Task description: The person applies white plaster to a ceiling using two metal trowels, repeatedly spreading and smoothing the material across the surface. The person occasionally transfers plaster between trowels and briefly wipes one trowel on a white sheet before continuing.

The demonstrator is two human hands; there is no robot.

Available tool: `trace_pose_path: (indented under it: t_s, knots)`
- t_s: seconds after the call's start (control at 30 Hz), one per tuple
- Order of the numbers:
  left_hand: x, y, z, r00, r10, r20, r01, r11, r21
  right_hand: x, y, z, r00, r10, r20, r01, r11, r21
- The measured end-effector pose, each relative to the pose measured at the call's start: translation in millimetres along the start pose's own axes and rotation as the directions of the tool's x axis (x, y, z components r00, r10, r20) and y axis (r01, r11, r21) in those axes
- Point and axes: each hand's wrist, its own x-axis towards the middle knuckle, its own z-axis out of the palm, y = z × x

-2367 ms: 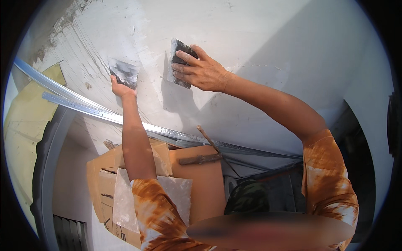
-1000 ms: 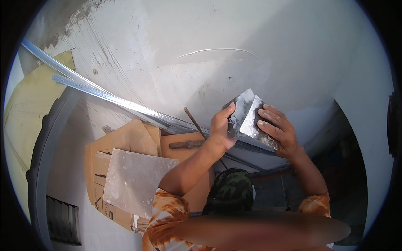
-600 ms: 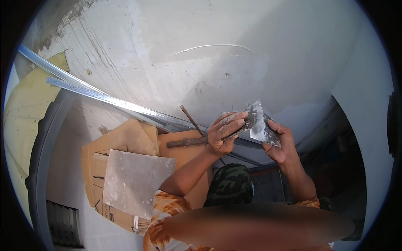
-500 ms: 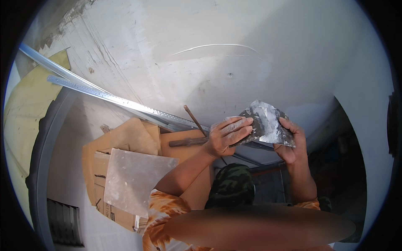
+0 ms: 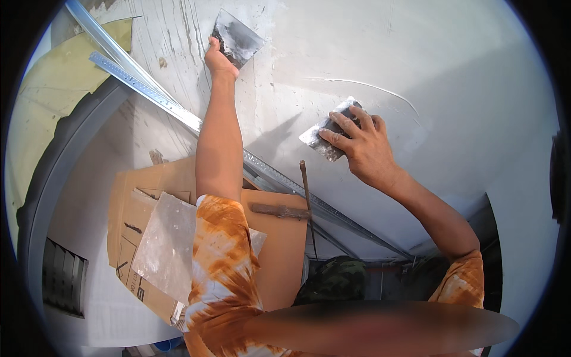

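My left hand (image 5: 220,61) is raised high at the upper left, its fingers wrapped round the dark edge of a broad metal putty knife (image 5: 244,37). Grey-white filler is smeared over that blade. Lower and to the right, my right hand (image 5: 373,146) grips a second putty knife (image 5: 314,136), fingers spread across its dark, filler-stained plate. This blade lies against or very close to the pale wall (image 5: 464,35); which of the two I cannot tell. Above it, a thin curved white ridge (image 5: 369,84) runs along the wall. Dried filler whitens my right fingers.
Long perforated metal profiles (image 5: 148,92) slant from upper left to lower right before the wall. Below lie cardboard sheets (image 5: 276,244), a grey flat slab (image 5: 163,247) and a brown bar (image 5: 279,210) crossing a thin rod (image 5: 306,184). A yellowish panel (image 5: 50,101) stands left.
My hands, earlier close together with the plates at the lower right, have parted. The left has swung up and left with its putty knife; the right has moved up and left with its own.
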Motion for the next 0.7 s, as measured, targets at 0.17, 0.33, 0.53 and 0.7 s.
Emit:
trace_pose_path:
  t_s: [0.17, 0.33, 0.53, 0.7]
  knots:
    - [3, -11, -5, 0.986, 0.112, -0.122, -0.101, 0.99, 0.096, 114, -7, 64, 0.892, -0.443, 0.092, 0.427, 0.757, -0.495]
    - [-2, -7, -1, 0.993, 0.09, -0.075, -0.084, 0.994, 0.072, 126, 7, 95, 0.946, -0.316, 0.074, 0.285, 0.7, -0.655]
    - [-10, -5, -3, 0.998, 0.06, -0.019, -0.059, 0.995, 0.084, 3, 138, 91, 0.958, -0.175, -0.226, 0.014, 0.817, -0.577]
    - [-13, -8, -1, 0.998, 0.043, 0.035, -0.045, 0.995, 0.084, -150, 225, 90, 0.934, 0.186, -0.306, -0.33, 0.78, -0.531]
